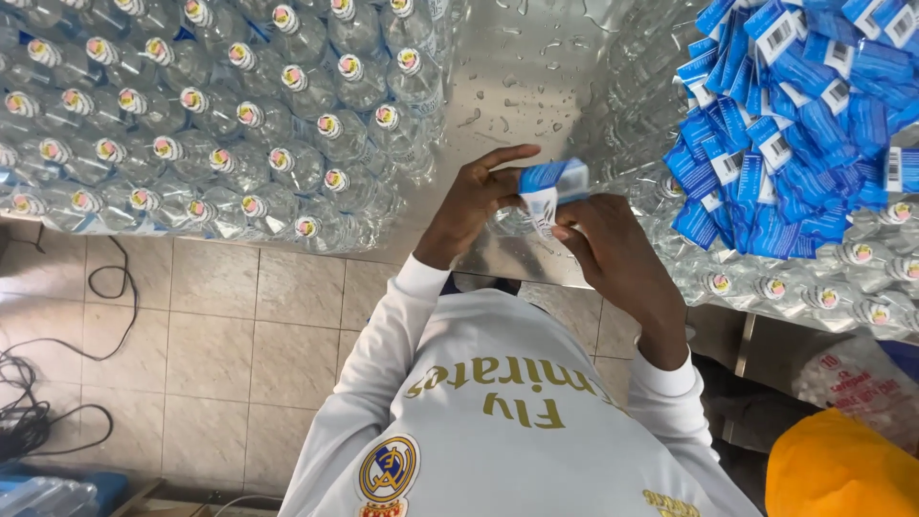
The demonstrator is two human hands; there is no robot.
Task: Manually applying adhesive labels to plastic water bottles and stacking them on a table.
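Observation:
My left hand pinches one end of a blue and white label between thumb and fingers. My right hand curls around the other side, gripping a clear plastic bottle that shows between the two hands, with the label's white end against its fingers. Both hands are held over the wet steel table. Most of the bottle is hidden by my right hand.
Several capped clear bottles lie packed on the table's left. A heap of blue labels rests on more bottles at the right. Below are a tiled floor, black cables and an orange object.

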